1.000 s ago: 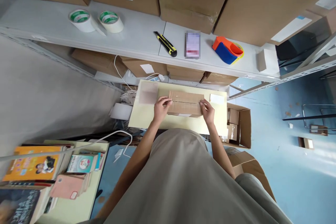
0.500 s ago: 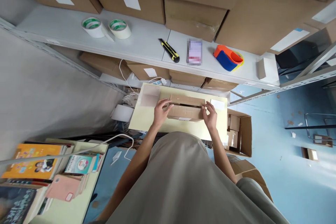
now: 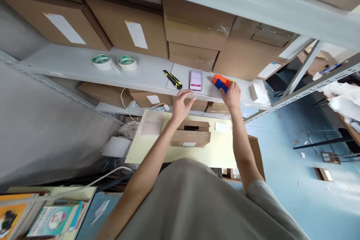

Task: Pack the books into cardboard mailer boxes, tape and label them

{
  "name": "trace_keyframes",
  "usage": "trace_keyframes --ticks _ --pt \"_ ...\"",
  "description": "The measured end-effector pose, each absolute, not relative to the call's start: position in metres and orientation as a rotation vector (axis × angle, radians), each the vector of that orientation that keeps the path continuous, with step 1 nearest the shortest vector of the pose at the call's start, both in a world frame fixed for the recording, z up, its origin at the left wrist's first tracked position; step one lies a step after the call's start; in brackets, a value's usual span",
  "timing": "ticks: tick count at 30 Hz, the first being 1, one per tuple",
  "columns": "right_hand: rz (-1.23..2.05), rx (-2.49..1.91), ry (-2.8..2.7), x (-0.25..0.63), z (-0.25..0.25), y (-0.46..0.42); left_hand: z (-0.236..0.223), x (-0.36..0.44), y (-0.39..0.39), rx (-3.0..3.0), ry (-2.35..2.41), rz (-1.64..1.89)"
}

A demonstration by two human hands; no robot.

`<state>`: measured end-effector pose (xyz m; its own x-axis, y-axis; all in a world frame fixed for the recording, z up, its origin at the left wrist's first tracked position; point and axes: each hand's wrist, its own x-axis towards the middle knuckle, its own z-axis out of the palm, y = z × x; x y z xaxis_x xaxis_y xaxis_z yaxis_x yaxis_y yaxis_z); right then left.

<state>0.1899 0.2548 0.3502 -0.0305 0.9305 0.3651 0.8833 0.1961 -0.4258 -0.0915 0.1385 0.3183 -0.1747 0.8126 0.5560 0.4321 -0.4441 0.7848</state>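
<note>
On the right part of the shelf, my right hand (image 3: 233, 95) is closed around an orange-and-blue tape dispenser (image 3: 219, 81), covering its right end. My left hand (image 3: 181, 108) hovers in front of the shelf edge, thumb and fingers apart with nothing between them. Below it, a small cardboard box (image 3: 191, 138) sits on the pale yellow table, its top flaps partly raised with a dark gap between them. Between my hands on the shelf lies a phone (image 3: 195, 81) with a lit screen. A yellow-and-black box cutter (image 3: 172, 80) rests left of the phone.
Two tape rolls (image 3: 127, 63) stand on the left of the shelf (image 3: 152, 69). Large cartons (image 3: 135, 33) line its back, and a white block (image 3: 259, 92) sits at its right end. A white card (image 3: 222, 127) lies on the table (image 3: 152, 150). Books (image 3: 53, 217) are at lower left.
Both hands have left the small box and moved up toward the shelf. My right hand has taken hold of the tape dispenser. The view has tilted upward.
</note>
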Motion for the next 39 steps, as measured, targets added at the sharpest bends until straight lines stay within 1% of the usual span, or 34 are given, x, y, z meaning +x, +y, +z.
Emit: trace_keyframes --ticks 4,8,11,17,20,24,29,33,39 --pt "0.207 -1.956 -2.036 0.181 0.360 0.305 0.334 -0.051 0.160 1.829 1.249 1.638" --pt "0.248 -1.903 -1.929 0.176 0.352 0.297 0.328 -0.028 0.149 1.748 1.180 1.580" --pt "0.373 -1.726 -1.801 0.176 0.339 0.248 0.311 -0.028 0.120 1.573 1.177 1.540" --pt "1.027 -1.281 -1.611 0.145 0.317 0.093 0.284 -0.048 0.031 1.347 1.161 1.543" --pt "1.215 -1.209 -1.534 0.120 0.307 0.040 0.279 -0.058 -0.007 1.315 1.225 1.539" --pt "1.288 -1.188 -1.521 0.097 0.292 0.011 0.276 -0.070 -0.039 1.318 1.349 1.491" --pt "1.262 -1.160 -1.571 0.088 0.286 0.002 0.287 -0.084 -0.059 1.379 1.391 1.386" --pt "1.277 -1.160 -1.670 0.097 0.291 0.000 0.299 -0.111 -0.054 1.354 1.451 1.350" --pt "1.454 -1.108 -1.931 0.125 0.305 0.000 0.313 -0.146 -0.031 1.134 1.355 1.254"
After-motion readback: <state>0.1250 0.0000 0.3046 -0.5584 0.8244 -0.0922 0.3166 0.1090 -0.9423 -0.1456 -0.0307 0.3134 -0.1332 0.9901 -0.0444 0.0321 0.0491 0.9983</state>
